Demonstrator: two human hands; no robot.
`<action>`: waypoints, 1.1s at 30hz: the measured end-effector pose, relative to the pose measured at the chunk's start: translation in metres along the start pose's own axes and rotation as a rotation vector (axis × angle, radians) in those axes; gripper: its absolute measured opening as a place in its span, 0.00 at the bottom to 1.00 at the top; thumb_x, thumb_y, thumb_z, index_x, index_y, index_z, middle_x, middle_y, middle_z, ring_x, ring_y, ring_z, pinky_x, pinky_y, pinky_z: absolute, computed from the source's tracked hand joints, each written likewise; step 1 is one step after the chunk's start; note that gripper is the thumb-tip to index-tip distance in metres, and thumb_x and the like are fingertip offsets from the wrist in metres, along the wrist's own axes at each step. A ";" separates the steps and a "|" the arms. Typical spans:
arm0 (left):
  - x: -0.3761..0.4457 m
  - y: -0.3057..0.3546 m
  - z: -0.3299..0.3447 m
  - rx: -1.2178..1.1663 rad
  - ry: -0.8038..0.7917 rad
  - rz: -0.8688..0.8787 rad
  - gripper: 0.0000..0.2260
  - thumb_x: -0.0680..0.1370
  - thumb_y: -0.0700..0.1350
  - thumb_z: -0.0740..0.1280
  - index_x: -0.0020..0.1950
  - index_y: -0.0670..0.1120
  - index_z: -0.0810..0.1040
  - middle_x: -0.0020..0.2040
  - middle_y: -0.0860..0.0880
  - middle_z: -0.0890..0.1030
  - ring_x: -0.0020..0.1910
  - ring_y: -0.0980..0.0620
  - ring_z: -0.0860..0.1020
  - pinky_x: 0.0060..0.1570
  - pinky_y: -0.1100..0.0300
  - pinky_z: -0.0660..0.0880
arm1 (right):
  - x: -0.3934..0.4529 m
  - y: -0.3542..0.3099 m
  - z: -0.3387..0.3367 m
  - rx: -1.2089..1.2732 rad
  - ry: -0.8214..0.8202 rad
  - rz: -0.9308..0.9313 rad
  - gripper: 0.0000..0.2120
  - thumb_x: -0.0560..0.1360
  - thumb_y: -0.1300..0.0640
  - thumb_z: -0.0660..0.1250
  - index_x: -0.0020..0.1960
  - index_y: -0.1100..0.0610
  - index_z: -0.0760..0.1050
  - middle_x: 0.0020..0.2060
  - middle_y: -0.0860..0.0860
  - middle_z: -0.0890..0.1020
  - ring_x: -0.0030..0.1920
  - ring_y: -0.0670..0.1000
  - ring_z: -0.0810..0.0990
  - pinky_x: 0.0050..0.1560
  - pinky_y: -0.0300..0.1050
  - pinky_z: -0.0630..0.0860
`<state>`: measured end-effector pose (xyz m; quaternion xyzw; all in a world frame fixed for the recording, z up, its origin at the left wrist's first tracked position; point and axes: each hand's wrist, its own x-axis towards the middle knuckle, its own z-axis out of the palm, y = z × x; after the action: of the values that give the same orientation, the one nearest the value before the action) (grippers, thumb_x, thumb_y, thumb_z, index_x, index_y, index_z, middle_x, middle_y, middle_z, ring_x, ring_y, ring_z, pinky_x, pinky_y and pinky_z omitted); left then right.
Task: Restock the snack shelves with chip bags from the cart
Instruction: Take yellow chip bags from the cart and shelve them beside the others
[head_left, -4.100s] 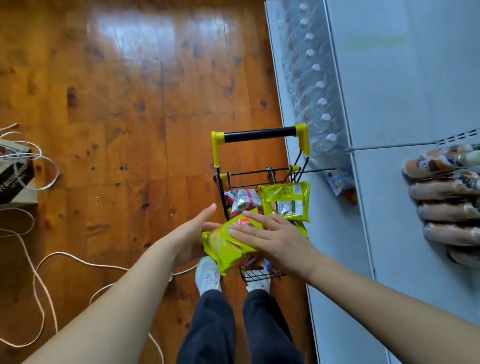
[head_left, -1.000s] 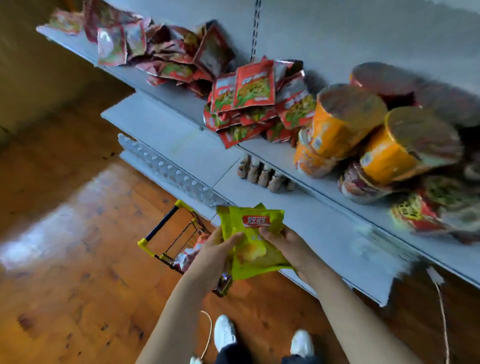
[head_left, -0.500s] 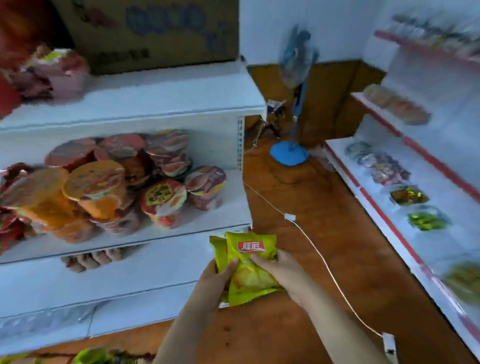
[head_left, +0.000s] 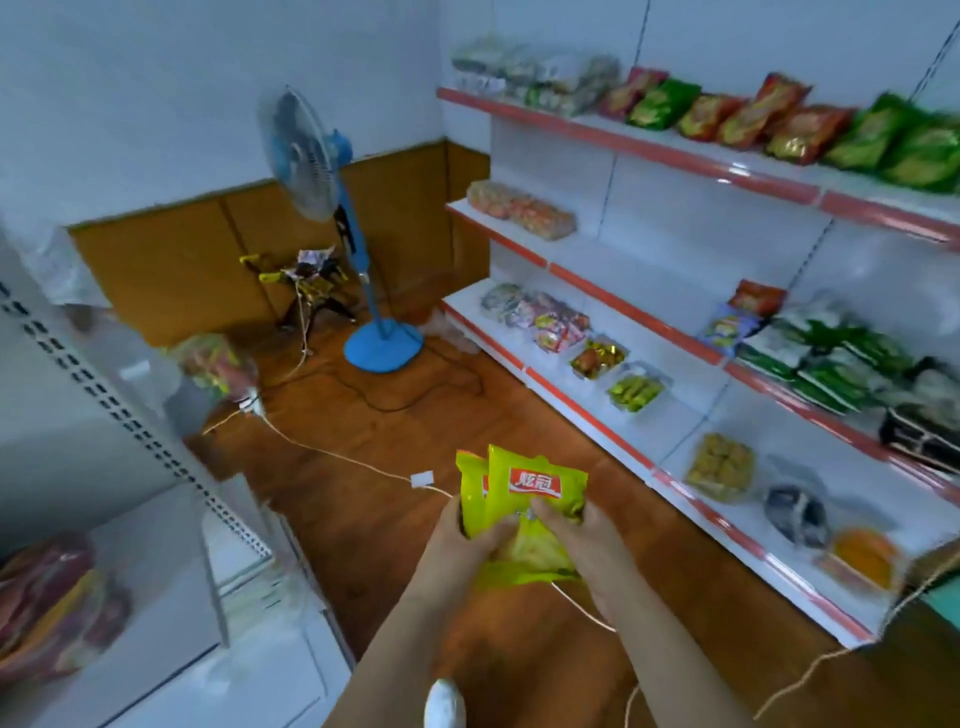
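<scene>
Head view: two yellow-green chip bags (head_left: 524, 506) are held upright between both hands, low in the middle of the frame, above the wooden floor (head_left: 374, 519) and well apart from any shelf. The front bag bears a red label near its top; the second bag is tucked behind it and juts out at the left. The left hand (head_left: 467, 540) is wrapped round the left edges of the bags, its thumb laid across the front. The right hand (head_left: 574, 535) is closed on the right side of the front bag, fingers curled behind and thumb pressed on the face. To the right a white shelf unit (head_left: 691, 343) with red edge strips is seen; red and green bags (head_left: 779, 122) are lined along its top tier, and mixed packets, trays and dark packs are spread over the lower tiers. A blue standing fan (head_left: 332, 223) is placed against the far wall, with a small yellow cart (head_left: 301, 283) just beside its pole. A white cord (head_left: 343, 457) is trailed across the floor. At the left a second white shelf unit (head_left: 130, 597) is partly seen, with blurred reddish packs on it. A white shoe (head_left: 444, 704) is visible at the bottom edge.
</scene>
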<state>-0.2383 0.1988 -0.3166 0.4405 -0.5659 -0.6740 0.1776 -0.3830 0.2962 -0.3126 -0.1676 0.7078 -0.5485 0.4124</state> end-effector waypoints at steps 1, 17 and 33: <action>0.020 0.005 0.005 0.009 -0.022 0.000 0.28 0.62 0.60 0.80 0.58 0.56 0.76 0.53 0.54 0.85 0.50 0.53 0.85 0.54 0.49 0.81 | 0.015 -0.003 -0.004 0.007 0.028 -0.003 0.18 0.69 0.45 0.77 0.54 0.52 0.81 0.47 0.49 0.87 0.48 0.50 0.86 0.57 0.55 0.81; 0.308 0.163 0.116 0.065 -0.425 0.145 0.24 0.69 0.41 0.79 0.63 0.47 0.76 0.55 0.48 0.85 0.51 0.51 0.85 0.45 0.60 0.81 | 0.218 -0.129 -0.086 0.210 0.397 -0.140 0.10 0.76 0.50 0.70 0.57 0.50 0.78 0.49 0.46 0.85 0.44 0.40 0.84 0.39 0.30 0.76; 0.574 0.247 0.322 0.424 -0.517 0.193 0.23 0.75 0.42 0.75 0.67 0.48 0.72 0.59 0.49 0.82 0.49 0.61 0.82 0.46 0.67 0.79 | 0.494 -0.169 -0.249 0.305 0.649 -0.078 0.10 0.75 0.54 0.73 0.55 0.52 0.80 0.48 0.49 0.86 0.48 0.48 0.85 0.46 0.43 0.81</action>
<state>-0.8729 -0.1026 -0.3240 0.2265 -0.7587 -0.6108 -0.0042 -0.9086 0.0570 -0.3413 0.0521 0.7049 -0.6878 0.1654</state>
